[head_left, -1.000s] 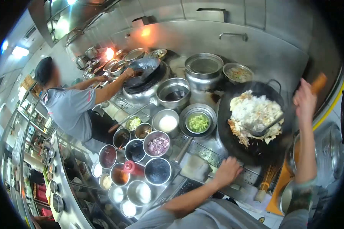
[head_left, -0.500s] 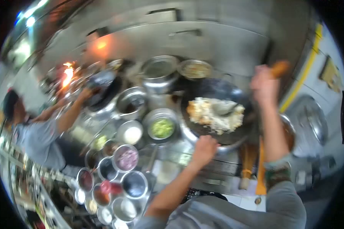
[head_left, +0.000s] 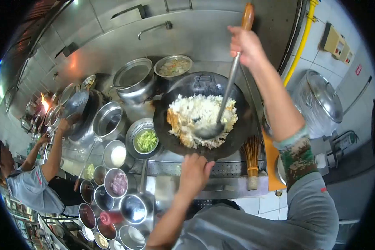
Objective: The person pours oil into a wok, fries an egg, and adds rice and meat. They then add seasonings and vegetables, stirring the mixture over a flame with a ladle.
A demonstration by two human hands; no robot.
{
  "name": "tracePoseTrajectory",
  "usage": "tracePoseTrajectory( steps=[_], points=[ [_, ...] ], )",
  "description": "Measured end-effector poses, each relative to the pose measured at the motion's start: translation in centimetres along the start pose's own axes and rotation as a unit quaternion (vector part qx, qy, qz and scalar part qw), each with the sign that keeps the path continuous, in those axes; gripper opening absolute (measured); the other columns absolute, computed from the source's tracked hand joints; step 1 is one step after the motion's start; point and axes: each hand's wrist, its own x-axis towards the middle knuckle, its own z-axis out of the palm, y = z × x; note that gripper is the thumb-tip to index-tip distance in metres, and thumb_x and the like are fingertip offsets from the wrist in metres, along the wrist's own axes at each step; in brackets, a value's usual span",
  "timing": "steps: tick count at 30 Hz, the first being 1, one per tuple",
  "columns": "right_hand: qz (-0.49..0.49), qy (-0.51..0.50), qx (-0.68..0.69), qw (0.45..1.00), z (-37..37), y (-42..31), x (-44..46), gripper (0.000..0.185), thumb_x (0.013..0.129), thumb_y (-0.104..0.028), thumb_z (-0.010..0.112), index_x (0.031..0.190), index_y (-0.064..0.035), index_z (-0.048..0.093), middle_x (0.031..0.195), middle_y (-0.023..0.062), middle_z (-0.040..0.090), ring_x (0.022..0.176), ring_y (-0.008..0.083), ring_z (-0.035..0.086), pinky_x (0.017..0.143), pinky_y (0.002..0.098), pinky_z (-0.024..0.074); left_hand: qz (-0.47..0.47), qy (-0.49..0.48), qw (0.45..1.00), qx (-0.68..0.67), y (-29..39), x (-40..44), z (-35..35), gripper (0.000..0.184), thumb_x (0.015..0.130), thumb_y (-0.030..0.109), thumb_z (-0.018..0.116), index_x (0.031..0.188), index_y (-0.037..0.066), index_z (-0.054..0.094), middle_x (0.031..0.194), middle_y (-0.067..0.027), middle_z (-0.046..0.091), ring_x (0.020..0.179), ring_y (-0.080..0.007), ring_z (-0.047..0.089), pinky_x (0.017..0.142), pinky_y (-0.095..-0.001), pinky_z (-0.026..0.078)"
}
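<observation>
A large black wok [head_left: 241, 137] holds a heap of white rice [head_left: 196, 110] with yellow-brown egg-like pieces at its left and lower edges. My right hand [head_left: 246, 46] is wrapped round the long shaft of a metal ladle [head_left: 229, 89], below its wooden end. The ladle's bowl rests in the rice. At the wok's near rim, my left hand [head_left: 194, 173] has its fingers closed on the edge. A strainer bowl with chopped green vegetables [head_left: 146, 141] stands left of the wok.
A co-worker [head_left: 35, 183] works at another wok [head_left: 85, 108] on the left, near a flame. Metal containers, one with chopped onion [head_left: 118, 183], crowd the lower left. A bamboo brush [head_left: 252, 162] lies right of my left hand. A lidded pot [head_left: 133, 79] stands behind.
The view has turned right, so the wok appears farther left. My right hand's ladle now stands steeper in the rice. My left hand remains at the near rim.
</observation>
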Motion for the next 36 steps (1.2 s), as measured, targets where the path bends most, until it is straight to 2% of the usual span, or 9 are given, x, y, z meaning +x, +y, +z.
tracePoseTrajectory(
  steps=[5, 6, 9, 14, 18, 22, 30, 33, 36],
  points=[
    [-0.063, 0.048, -0.082, 0.994, 1.5, 3.0, -3.8, 0.021, 0.084, -0.015, 0.061, 0.07, -0.0056, 0.048, 0.049, -0.0013, 0.039, 0.036, 0.0116, 0.038, 0.034, 0.0298, 0.0313, -0.009, 0.052, 0.999, -0.01, -1.0, -0.9, 3.0, 0.017, 0.079, 0.016, 0.068, 0.076, 0.004, 0.056, 0.084, -0.0127, 0.051, 0.082, -0.0341, 0.049, 0.068, -0.0444, 0.04],
    [-0.105, 0.043, -0.069, 0.991, 1.8, 3.6, -4.8, 0.028, 0.085, -0.015, 0.061, 0.065, -0.0131, 0.041, 0.048, -0.0056, 0.031, 0.036, 0.0091, 0.03, 0.035, 0.0288, 0.0266, -0.011, 0.051, 0.999, 0.017, -1.8, -2.0, 4.1, 0.016, 0.079, 0.015, 0.068, 0.077, 0.005, 0.057, 0.085, -0.0123, 0.052, 0.082, -0.0338, 0.049, 0.069, -0.0443, 0.04],
    [-0.165, 0.053, 0.002, 0.985, -0.3, 1.3, -7.0, 0.03, 0.086, -0.017, 0.064, 0.067, -0.0121, 0.041, 0.048, -0.0045, 0.031, 0.037, 0.0092, 0.03, 0.037, 0.0285, 0.0274, -0.001, 0.024, 1.0, -0.004, -0.5, -8.0, 2.2, 0.016, 0.077, 0.016, 0.069, 0.079, 0.005, 0.057, 0.086, -0.0139, 0.052, 0.082, -0.0352, 0.049, 0.069, -0.0443, 0.04],
    [-0.145, 0.085, -0.032, 0.985, 1.5, 0.7, -7.6, 0.027, 0.085, -0.015, 0.063, 0.067, -0.0127, 0.042, 0.05, -0.0044, 0.032, 0.039, 0.0087, 0.031, 0.039, 0.027, 0.0279, 0.033, 0.079, 0.995, -0.052, 2.1, -1.0, -3.6, 0.014, 0.079, 0.01, 0.067, 0.08, 0.004, 0.055, 0.083, -0.0145, 0.05, 0.081, -0.0352, 0.046, 0.072, -0.0438, 0.037],
    [-0.176, 0.086, -0.119, 0.973, 3.4, 6.3, -6.7, 0.029, 0.086, -0.017, 0.063, 0.068, -0.0103, 0.043, 0.05, -0.0029, 0.035, 0.038, 0.0095, 0.035, 0.037, 0.0277, 0.0316, 0.01, 0.072, 0.997, -0.018, -2.7, -1.9, 3.5, 0.016, 0.078, 0.012, 0.068, 0.083, 0.004, 0.054, 0.085, -0.0139, 0.049, 0.083, -0.0356, 0.048, 0.07, -0.045, 0.039],
    [-0.165, -0.044, -0.039, 0.985, 0.7, 3.6, -9.0, 0.037, 0.087, -0.02, 0.063, 0.062, -0.0129, 0.037, 0.048, -0.0021, 0.033, 0.036, 0.0099, 0.032, 0.039, 0.0287, 0.0333, 0.03, 0.063, 0.997, -0.046, -1.2, -6.8, 1.3, 0.015, 0.08, 0.014, 0.065, 0.083, 0.004, 0.055, 0.086, -0.0147, 0.049, 0.082, -0.0351, 0.048, 0.069, -0.0445, 0.039],
    [-0.218, -0.098, -0.01, 0.971, 0.4, -3.1, -7.3, 0.035, 0.087, -0.025, 0.064, 0.063, -0.0127, 0.041, 0.048, -0.0044, 0.034, 0.038, 0.008, 0.034, 0.037, 0.0263, 0.0292, 0.002, 0.057, 0.998, -0.03, -4.5, 1.0, 2.8, 0.017, 0.077, 0.012, 0.069, 0.084, 0.004, 0.056, 0.085, -0.0128, 0.052, 0.083, -0.0342, 0.05, 0.074, -0.0438, 0.04],
    [-0.183, 0.04, -0.027, 0.982, -0.3, 5.4, -4.1, 0.032, 0.084, -0.018, 0.067, 0.064, -0.0113, 0.043, 0.047, -0.004, 0.036, 0.036, 0.0091, 0.036, 0.035, 0.0265, 0.0294, -0.006, 0.064, 0.995, -0.076, -4.6, 0.9, 1.8, 0.018, 0.075, 0.009, 0.069, 0.09, 0.004, 0.06, 0.092, -0.0131, 0.055, 0.09, -0.0336, 0.053, 0.079, -0.0422, 0.042],
    [-0.094, -0.094, -0.029, 0.991, 0.9, 6.3, -1.0, 0.038, 0.089, -0.022, 0.061, 0.061, -0.0142, 0.036, 0.046, -0.0041, 0.029, 0.035, 0.0082, 0.027, 0.037, 0.0258, 0.0238, -0.049, 0.146, 0.987, -0.053, -9.4, 0.0, -1.6, 0.026, 0.075, 0.001, 0.067, 0.101, 0.005, 0.063, 0.103, -0.0151, 0.057, 0.097, -0.0344, 0.056, 0.086, -0.0417, 0.044]
  ],
)
